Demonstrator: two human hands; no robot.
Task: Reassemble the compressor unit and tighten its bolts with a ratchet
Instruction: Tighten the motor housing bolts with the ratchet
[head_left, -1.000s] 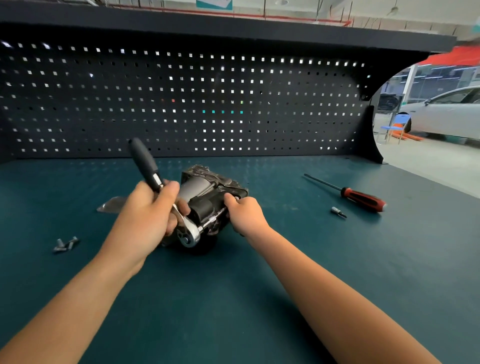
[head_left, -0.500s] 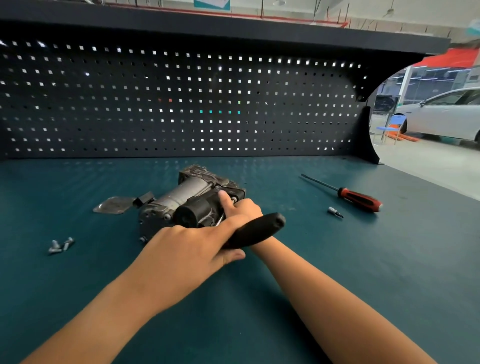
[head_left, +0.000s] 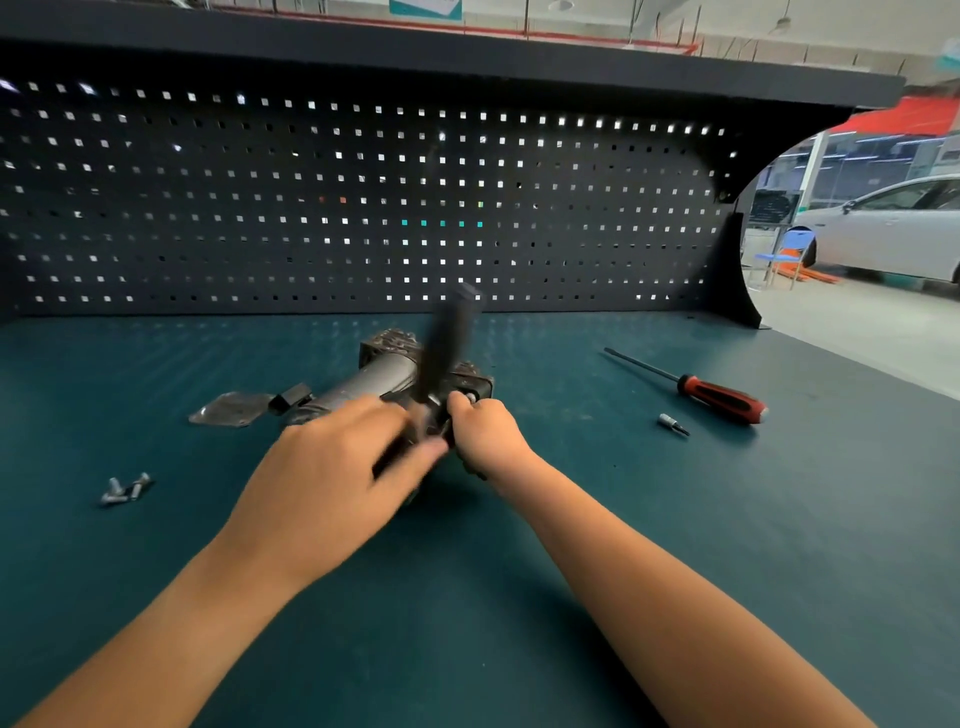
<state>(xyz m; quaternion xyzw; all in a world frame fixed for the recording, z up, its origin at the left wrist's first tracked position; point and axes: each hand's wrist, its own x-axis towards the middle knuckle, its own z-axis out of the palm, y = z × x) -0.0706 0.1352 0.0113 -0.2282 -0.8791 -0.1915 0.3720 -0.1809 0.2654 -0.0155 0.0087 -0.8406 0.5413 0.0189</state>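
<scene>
The compressor unit (head_left: 382, 375) lies on its side near the middle of the teal workbench (head_left: 467, 649), its grey cylinder pointing back and to the right, just in front of the black pegboard (head_left: 363, 208). The right hand (head_left: 485, 434) clasps the unit's near right end, fingers curled down over the dark housing and the thumb raised against its top edge, beside a small bright bolt head. The left hand (head_left: 332, 467) is smeared by motion blur; its fingers are bent around the low end of the ratchet (head_left: 447, 338), close to where the tool meets the housing, though exactly how each finger lies cannot be made out. The ratchet's black handle stands up from between the two hands, leaning slightly right, its tip showing against the pegboard. The hands are almost touching at the unit's near face. Two loose bolts (head_left: 124, 488) lie together on the bench well to the left, apart from everything else. A thin, crumpled metal plate (head_left: 228, 409) rests just left of the unit's far end. To the right, a red-and-black screwdriver (head_left: 722, 397) lies at an angle with a short silver bit (head_left: 672, 423) near its handle. Past the bench's right end a white car (head_left: 893, 228) is parked.
</scene>
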